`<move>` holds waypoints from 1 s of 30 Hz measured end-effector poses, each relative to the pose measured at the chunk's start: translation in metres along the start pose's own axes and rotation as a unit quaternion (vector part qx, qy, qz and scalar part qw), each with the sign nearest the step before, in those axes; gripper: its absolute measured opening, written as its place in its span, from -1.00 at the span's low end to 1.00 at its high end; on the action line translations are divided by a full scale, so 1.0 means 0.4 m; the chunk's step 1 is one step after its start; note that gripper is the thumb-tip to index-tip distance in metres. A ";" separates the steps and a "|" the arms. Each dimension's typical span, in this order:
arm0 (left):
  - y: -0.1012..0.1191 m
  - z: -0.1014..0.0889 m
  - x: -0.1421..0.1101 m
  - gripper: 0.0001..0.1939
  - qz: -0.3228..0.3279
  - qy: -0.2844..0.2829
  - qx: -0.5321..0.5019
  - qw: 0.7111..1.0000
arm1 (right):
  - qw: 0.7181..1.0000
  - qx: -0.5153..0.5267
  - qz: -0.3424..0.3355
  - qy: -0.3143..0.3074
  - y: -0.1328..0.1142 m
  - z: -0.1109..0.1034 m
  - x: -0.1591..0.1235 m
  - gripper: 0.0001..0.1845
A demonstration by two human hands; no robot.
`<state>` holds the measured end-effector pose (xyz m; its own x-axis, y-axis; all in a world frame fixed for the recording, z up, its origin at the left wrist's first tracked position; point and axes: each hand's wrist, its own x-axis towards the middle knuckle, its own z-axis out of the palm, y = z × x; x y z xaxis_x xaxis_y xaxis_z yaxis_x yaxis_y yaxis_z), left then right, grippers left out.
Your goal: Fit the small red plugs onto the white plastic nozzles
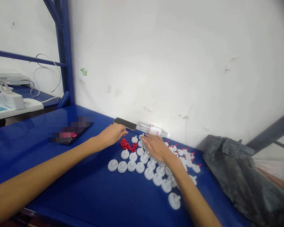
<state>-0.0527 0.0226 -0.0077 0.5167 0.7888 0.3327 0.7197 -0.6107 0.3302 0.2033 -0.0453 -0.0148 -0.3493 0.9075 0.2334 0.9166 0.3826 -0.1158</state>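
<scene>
1. White round pieces with short stems (151, 165) lie on the blue desk (118, 201), spread beneath and around the right hand (156, 146) and to the right of the left hand (112, 134).
2. Small loose red pieces (125, 145) sit in a heap just near of the left hand's fingertips, left of the right hand.
3. The left hand is nearly closed, fingers curled in; a speck of red shows at its fingertips, but I cannot tell whether it is gripped.
4. The right hand is partly open, palm down, its fingers reaching to a white piece at the far edge of the group; I cannot tell whether they grip it.
5. Counts: eight white pieces form the nearest row, running from the left towards the near right; more lie behind, some hidden by the right arm. At least six at the far right wear red tips. The red heap holds over a dozen, too crowded to count exactly.
6. Beyond the hands, along the wall (156, 63), lie one phone (125, 124) and one clear bottle (151, 128) on its side.
7. One dark device (71, 136), partly blurred, lies at left; one black bag (229, 160) slumps at right.
</scene>
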 end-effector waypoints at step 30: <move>0.084 0.022 -0.035 -0.77 0.153 0.070 -0.085 0.982 | 0.982 -0.002 -0.128 0.142 -0.067 -0.035 -0.014 -0.85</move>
<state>-0.0318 -0.0084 -0.0090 0.6200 0.5559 0.5538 0.4459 -0.8303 0.3343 0.1833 -0.0632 0.0006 -0.5005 0.6967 0.5139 0.8066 0.5909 -0.0156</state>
